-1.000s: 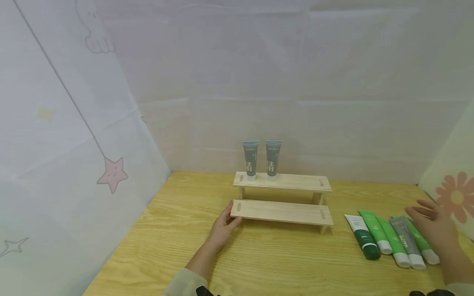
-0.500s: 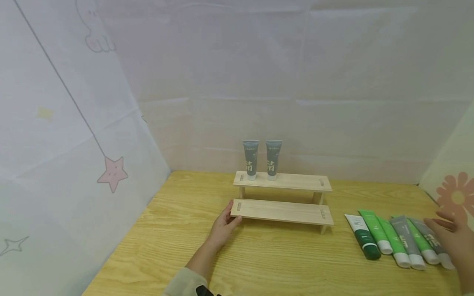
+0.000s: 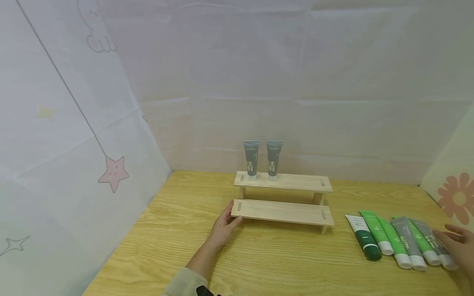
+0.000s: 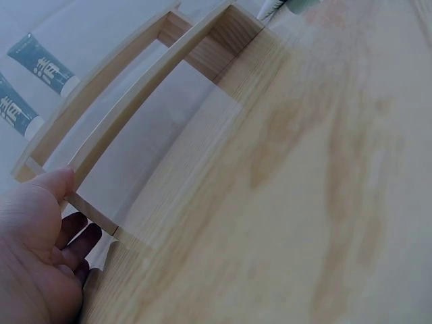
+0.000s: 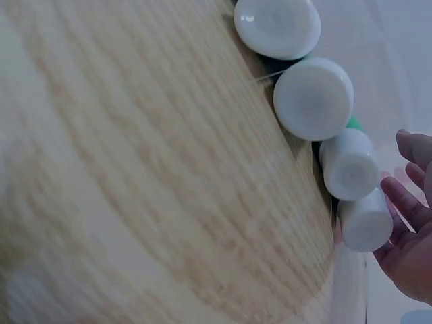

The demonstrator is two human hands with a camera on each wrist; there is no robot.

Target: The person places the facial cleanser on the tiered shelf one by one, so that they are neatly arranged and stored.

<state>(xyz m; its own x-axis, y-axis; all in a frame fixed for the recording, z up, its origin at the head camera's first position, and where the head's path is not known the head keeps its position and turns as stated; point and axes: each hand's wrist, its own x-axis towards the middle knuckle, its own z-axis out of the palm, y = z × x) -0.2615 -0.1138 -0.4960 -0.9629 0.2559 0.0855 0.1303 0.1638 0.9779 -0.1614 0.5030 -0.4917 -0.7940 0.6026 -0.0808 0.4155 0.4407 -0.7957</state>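
Observation:
My left hand (image 3: 224,226) holds the left end of the lower tier of a pale two-tier wooden shelf (image 3: 283,212), thumb at the front edge. In the left wrist view, the thumb touches the board and the other fingers sit below it. Two grey-blue squeeze tubes, a left one (image 3: 251,160) and a right one (image 3: 274,160), stand cap-down on the upper tier. At far right my right hand (image 3: 458,246), partly cut off by the frame, is beside the rightmost grey tube (image 3: 431,238), fingers loosely bent. Whether they touch it I cannot tell.
Several tubes lie side by side right of the shelf: a white and dark green one (image 3: 363,237), bright green ones (image 3: 377,233) and another grey one (image 3: 408,242). Their white caps (image 5: 314,99) face the front. A pale cloth backdrop (image 3: 237,82) encloses the wood-grain table (image 3: 259,263).
My right hand has moved right and slightly down, away from the middle of the tubes. The rightmost grey tube, hidden before, now shows. My left hand and the shelf have stayed put.

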